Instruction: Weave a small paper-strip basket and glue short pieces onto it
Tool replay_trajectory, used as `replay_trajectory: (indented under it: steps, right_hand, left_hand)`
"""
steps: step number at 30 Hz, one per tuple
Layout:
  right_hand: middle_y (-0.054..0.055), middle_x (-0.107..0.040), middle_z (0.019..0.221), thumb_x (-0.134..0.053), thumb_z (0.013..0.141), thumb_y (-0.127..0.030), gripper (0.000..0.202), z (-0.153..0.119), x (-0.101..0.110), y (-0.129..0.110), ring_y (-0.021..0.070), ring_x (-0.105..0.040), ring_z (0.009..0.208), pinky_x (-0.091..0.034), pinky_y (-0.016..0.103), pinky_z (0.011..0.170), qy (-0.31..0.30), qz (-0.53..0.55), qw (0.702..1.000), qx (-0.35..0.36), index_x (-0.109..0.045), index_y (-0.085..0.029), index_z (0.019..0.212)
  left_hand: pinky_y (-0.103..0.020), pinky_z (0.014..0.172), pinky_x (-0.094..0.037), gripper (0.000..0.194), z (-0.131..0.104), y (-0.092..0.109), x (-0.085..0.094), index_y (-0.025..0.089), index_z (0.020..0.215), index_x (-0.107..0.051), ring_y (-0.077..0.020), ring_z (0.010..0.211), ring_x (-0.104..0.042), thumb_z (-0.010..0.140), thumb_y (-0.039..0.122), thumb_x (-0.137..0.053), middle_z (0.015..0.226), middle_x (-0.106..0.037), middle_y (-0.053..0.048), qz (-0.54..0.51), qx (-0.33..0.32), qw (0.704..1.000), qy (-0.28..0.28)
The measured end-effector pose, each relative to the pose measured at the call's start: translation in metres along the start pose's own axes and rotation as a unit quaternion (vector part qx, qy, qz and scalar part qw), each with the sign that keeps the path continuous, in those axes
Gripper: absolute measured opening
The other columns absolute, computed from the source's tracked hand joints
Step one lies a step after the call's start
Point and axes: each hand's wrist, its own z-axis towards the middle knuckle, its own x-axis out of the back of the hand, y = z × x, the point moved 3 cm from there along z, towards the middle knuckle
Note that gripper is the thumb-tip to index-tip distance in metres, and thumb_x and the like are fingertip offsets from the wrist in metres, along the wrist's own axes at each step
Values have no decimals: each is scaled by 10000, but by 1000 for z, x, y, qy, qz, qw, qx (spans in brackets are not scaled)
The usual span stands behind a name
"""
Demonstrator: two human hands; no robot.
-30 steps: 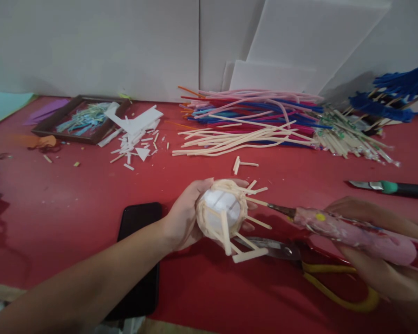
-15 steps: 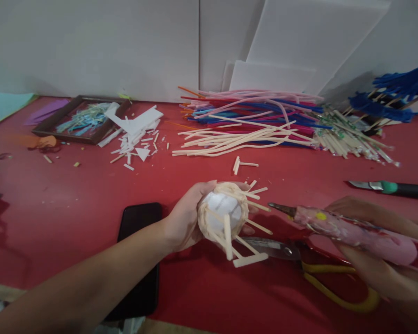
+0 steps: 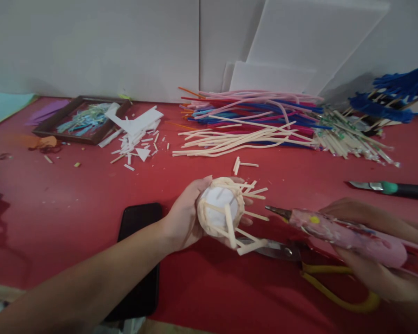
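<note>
My left hand [image 3: 184, 215] is wrapped round a small round basket-like piece [image 3: 220, 206], with a white base and a cream woven rim. Cream sticks [image 3: 230, 227] stand out from it, mostly on its right side, some with short crosspieces. In my right hand [image 3: 362, 260] is a pink hot glue gun [image 3: 344, 236], smeared with dried glue. Its metal nozzle points left, a short gap from the tip of one stick. Scissors [image 3: 323, 269] with yellow-lined handles lie on the table beneath the glue gun, their blades partly behind the basket-like piece.
A black phone [image 3: 139, 260] lies under my left forearm. A utility knife [image 3: 393, 188] is at the right. Behind are bundled coloured fuzzy stems [image 3: 251, 116], wrapped sticks [image 3: 348, 134], white scraps [image 3: 135, 132] and a brown frame [image 3: 42, 132]. Short cut pieces [image 3: 237, 165] lie mid-table.
My left hand has tilted the basket-like piece slightly and shifted it a little up and left. The glue gun has moved slightly left and down, staying close to the sticks.
</note>
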Motion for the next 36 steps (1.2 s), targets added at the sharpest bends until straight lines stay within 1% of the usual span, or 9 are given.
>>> replay_trajectory:
  steps: [3, 7, 9, 12, 15, 19, 24, 31, 36]
  right_hand:
    - [29, -740, 829, -541, 925, -361, 181, 7, 1, -12, 165, -699, 620, -561, 264, 552, -3, 50, 999, 15, -708, -327, 985]
    - [2, -723, 783, -531, 939, -414, 180, 11, 0, -21, 151, -657, 573, -537, 268, 539, 26, 55, 997, -47, -694, -340, 920]
    - [-3, -724, 792, -531, 941, -411, 182, 9, -1, -22, 152, -655, 576, -526, 272, 534, 30, 55, 997, -44, -702, -348, 927]
    - [11, -743, 874, -558, 931, -385, 177, 5, -3, -18, 171, -707, 680, -525, 272, 528, 23, 68, 996, -52, -715, -342, 1002]
    - [22, -744, 908, -547, 942, -414, 188, 5, -2, -18, 182, -725, 740, -537, 272, 542, 18, 68, 996, -51, -701, -331, 1012]
    - [14, -725, 824, -499, 949, -395, 171, 10, -1, -26, 169, -678, 625, -532, 292, 562, 21, 34, 998, -41, -660, -340, 968]
    - [10, -717, 754, -484, 952, -431, 199, 14, -1, -32, 174, -655, 570, -526, 313, 561, 9, 46, 996, -81, -658, -341, 919]
    - [1, -718, 783, -476, 979, -435, 214, 13, -1, -27, 165, -660, 611, -520, 302, 586, 11, 40, 998, -54, -668, -349, 941]
    - [5, -722, 806, -497, 964, -442, 204, 11, -1, -26, 160, -673, 644, -521, 287, 576, 9, 42, 997, -66, -677, -348, 944]
  left_hand:
    - [-404, 841, -581, 489, -1, 2, -2, 130, 1279, -625, -287, 975, -757, 975, 460, -429, 1089, -780, -141, 4, -16, 1000, 0]
    - [-398, 834, -571, 485, -1, 3, -4, 133, 1259, -646, -292, 937, -765, 959, 463, -456, 1091, -782, -137, 7, -22, 1000, -6]
    - [-382, 848, -562, 480, -2, 4, -6, 132, 1254, -652, -279, 923, -765, 949, 460, -480, 1075, -787, -132, 5, -25, 1000, -12]
    - [-368, 835, -558, 506, -2, 3, -7, 132, 1288, -640, -267, 897, -761, 933, 469, -512, 1079, -788, -133, 17, -10, 1000, -18]
    - [-347, 818, -559, 506, -1, 1, -5, 123, 1271, -655, -246, 878, -747, 921, 469, -538, 1046, -791, -127, 26, -4, 1000, 7]
    - [-344, 807, -567, 432, 0, -1, -2, 141, 1175, -693, -229, 853, -739, 918, 460, -556, 982, -790, -102, 8, 3, 999, 43]
    - [-376, 779, -581, 482, 0, 0, -3, 162, 1269, -647, -259, 871, -753, 924, 481, -538, 1022, -780, -110, 14, 2, 1000, 23]
    - [-400, 728, -598, 575, 0, 1, -3, 164, 1425, -547, -316, 972, -758, 957, 490, -470, 1166, -762, -146, 30, -4, 1000, -9]
    - [-378, 771, -592, 543, -1, 1, -3, 160, 1404, -572, -281, 949, -763, 966, 465, -472, 1128, -778, -128, 16, -9, 1000, -20]
